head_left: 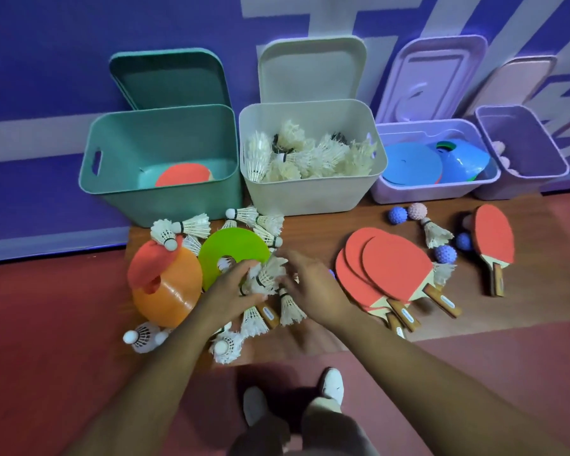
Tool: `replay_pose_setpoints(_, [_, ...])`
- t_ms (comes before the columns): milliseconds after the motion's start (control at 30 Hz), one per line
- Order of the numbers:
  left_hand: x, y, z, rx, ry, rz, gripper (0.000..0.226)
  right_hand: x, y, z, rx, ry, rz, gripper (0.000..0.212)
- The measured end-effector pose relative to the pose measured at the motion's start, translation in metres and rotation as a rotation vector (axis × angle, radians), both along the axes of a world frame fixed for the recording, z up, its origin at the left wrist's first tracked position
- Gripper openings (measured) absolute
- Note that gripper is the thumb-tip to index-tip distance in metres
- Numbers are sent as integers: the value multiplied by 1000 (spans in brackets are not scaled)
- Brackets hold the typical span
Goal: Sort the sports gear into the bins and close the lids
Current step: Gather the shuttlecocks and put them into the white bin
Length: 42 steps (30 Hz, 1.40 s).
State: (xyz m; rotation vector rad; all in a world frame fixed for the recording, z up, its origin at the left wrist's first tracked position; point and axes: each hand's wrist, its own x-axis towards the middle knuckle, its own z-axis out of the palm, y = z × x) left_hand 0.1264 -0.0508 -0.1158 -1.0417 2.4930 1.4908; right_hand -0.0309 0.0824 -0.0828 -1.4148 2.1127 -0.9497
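Feather shuttlecocks (pixel 264 277) clutched by our left hand (pixel 232 286), right hand (pixel 311 284) hold unclear, may spill before the twelve-o'clock white bin (pixel 303 195).

Single head-worn wide-angle view, facing forward and down, close.

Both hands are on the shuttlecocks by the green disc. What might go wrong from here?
1. The shuttlecock bunch between the left hand and right hand looks loose; some may drop on the lift.
2. The white bin is already heaped near its rim, so its lid may not shut flat.
3. A paddle handle lies under the pile and could get dragged.
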Motion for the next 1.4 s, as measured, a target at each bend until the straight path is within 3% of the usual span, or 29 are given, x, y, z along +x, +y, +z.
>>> replay_pose_setpoints(100, [6,0,1,112,35,69,69,8,-5,-1,-5,-117,-36,26])
replay_pose_setpoints(233, [8,-6,8,229,174,207,65,2,-7,13,-119,-59,-114,33])
replay_pose_setpoints(333, [10,-10,12,275,214,260,63,-4,-3,5,-150,-155,-274,27])
replay_pose_setpoints(400, [12,-12,11,321,238,302,64,-5,6,-16,8,-183,-346,35])
replay_pose_setpoints(500, [16,-14,9,332,239,305,70,3,25,-55,477,-34,-144,53])
replay_pose_setpoints(567, [19,-14,7,342,232,314,70,14,31,-76,658,88,-44,55])
replay_pose_setpoints(767, [29,-15,4,346,221,316,62,30,28,-100,719,306,-121,38])
replay_pose_setpoints(867, [33,-19,3,340,220,307,61,24,29,-102,617,336,-195,26])
replay_pose_setpoints(933, [36,-22,2,320,220,290,62,18,29,-93,481,251,-285,13])
replay_pose_setpoints(1033, [36,-27,1,283,220,270,62,6,28,-58,222,8,-295,10])
replay_pose_setpoints(1233, [28,-36,7,275,221,230,61,-17,0,38,-89,-506,-499,26])
replay_pose_setpoints(1333, [25,-38,12,281,215,208,61,-17,-18,54,-42,-626,-454,31])
replay_pose_setpoints(1400, [24,-37,17,280,211,162,61,-11,-30,56,63,-607,-392,30])
